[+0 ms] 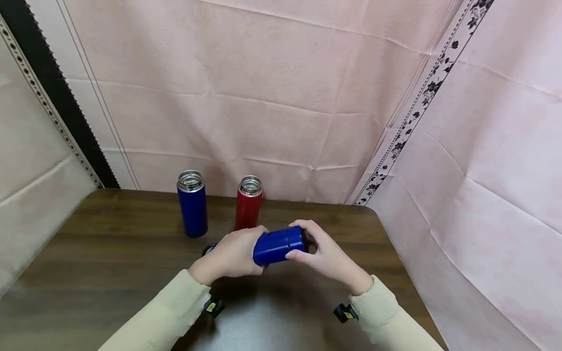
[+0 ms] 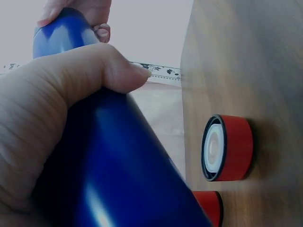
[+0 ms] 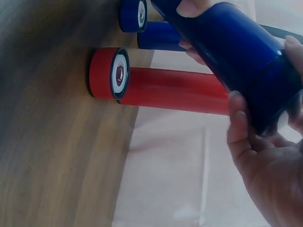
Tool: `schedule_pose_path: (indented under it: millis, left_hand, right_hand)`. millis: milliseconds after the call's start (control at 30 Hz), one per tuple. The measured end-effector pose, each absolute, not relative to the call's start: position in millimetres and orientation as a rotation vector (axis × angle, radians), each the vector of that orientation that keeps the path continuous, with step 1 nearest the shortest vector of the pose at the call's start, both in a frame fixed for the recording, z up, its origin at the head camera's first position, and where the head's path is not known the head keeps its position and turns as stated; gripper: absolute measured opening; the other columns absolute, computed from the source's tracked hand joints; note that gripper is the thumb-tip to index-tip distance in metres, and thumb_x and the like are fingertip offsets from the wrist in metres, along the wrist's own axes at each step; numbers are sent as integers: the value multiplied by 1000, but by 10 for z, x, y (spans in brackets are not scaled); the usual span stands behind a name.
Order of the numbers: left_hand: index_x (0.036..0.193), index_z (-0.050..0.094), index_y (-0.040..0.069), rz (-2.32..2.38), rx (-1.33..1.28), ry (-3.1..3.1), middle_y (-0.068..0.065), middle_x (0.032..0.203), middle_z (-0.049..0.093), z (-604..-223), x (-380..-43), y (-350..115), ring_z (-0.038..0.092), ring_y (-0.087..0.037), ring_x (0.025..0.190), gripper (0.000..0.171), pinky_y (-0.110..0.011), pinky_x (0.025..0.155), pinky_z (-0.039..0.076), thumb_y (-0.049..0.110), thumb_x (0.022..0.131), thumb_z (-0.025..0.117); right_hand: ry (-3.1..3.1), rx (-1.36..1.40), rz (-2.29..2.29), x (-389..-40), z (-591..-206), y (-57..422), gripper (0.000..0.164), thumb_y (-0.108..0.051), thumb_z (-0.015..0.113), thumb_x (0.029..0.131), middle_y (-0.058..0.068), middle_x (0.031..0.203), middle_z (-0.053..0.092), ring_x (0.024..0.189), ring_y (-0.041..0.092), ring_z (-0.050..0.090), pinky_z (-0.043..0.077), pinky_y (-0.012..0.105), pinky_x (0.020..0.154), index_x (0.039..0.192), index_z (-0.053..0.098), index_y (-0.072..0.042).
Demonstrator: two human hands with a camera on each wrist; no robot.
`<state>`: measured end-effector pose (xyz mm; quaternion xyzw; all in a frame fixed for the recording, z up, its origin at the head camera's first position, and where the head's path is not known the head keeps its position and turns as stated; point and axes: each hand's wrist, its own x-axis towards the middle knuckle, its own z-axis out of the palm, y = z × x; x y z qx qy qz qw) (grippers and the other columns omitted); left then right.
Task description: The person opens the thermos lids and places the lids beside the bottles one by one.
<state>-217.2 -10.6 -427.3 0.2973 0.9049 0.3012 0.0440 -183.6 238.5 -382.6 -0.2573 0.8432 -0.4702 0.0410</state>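
A blue insulated bottle [image 1: 271,247] is held in the air, tilted nearly level. My left hand [image 1: 232,251] grips its body, with the thumb lying across it in the left wrist view. The right hand [image 1: 322,251] holds the capped end, fingers and thumb around the blue lid [image 3: 274,87]. Behind stand an uncapped blue bottle [image 1: 192,207] and an uncapped red bottle [image 1: 249,202], whose lower part the left hand hides in the head view. A loose red lid [image 2: 236,149] lies on the table with its white inside facing up.
Next to the standing blue bottle lies a loose blue lid [image 3: 130,15], mostly hidden behind the left hand in the head view. The brown wooden table [image 1: 110,253] ends at pale pink cloth [image 1: 263,122] hung at the back and sides.
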Motion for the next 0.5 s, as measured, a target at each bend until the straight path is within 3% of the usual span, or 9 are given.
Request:
schedule_pose_path:
  millis: [233, 400, 500]
  left_hand:
    - [128, 48, 24, 982, 897, 2634, 9, 113, 60, -4338, -2219, -170, 59, -17, 100, 78, -52, 86, 50, 34, 63, 90]
    - [129, 48, 26, 1029, 897, 2552, 11, 113, 60, -4371, -2231, -205, 59, -17, 101, 76, -53, 88, 49, 34, 65, 89]
    - [128, 48, 25, 1027, 871, 2621, 11, 113, 60, -4380, -2207, -183, 59, -16, 100, 75, -52, 88, 49, 35, 65, 89]
  right_hand:
    - [2685, -1067, -1245, -1782, -3771, 2349, 57, -18, 76, 84, 1, 124, 49, 107, 18, 52, 49, 37, 86, 132, 46, -11]
    - [2750, -1201, -1136, -1856, -3935, 2393, 61, -28, 76, 84, -4, 131, 46, 117, 15, 47, 44, 35, 96, 135, 43, -18]
    - [2758, -1091, -1177, -1876, -3962, 2410, 64, -34, 75, 84, -7, 132, 44, 114, 14, 48, 47, 34, 93, 137, 41, -27]
